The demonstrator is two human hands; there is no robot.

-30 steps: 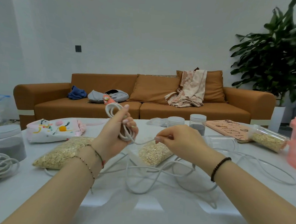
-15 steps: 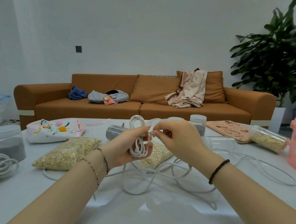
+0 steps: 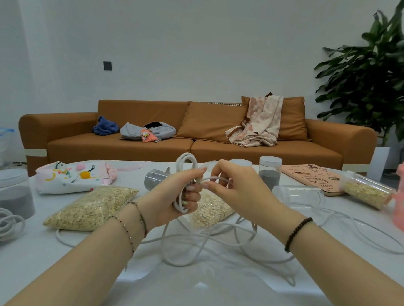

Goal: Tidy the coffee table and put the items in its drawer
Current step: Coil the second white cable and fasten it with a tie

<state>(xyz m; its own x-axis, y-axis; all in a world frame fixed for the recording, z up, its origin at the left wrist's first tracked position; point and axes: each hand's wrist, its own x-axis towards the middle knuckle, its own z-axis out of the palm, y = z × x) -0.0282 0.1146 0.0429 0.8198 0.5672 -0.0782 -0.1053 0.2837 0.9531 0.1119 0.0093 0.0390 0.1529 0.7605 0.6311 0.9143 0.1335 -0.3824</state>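
Left hand (image 3: 167,198) grips coiled white cable (image 3: 185,161), frame centre | right hand (image 3: 239,190) pinches its free strand beside the coil | slack lies on worktop (image 3: 211,297) | hands closer than a second ago

Soft, even indoor light fills the scene, bright without harshness; its source lies out of view. The pale wall (image 3: 202,46) greys off toward the left corner. The glossy table (image 3: 211,300) gives dim, milky reflections and only faint shadows under the white cable (image 3: 180,207), with no hard glare. Focus is crisp in the centre. Wide-angle distortion bows the sofa (image 3: 196,150) and tilts the plant (image 3: 376,76) inward at the right edge, where leaves look slightly smeared.
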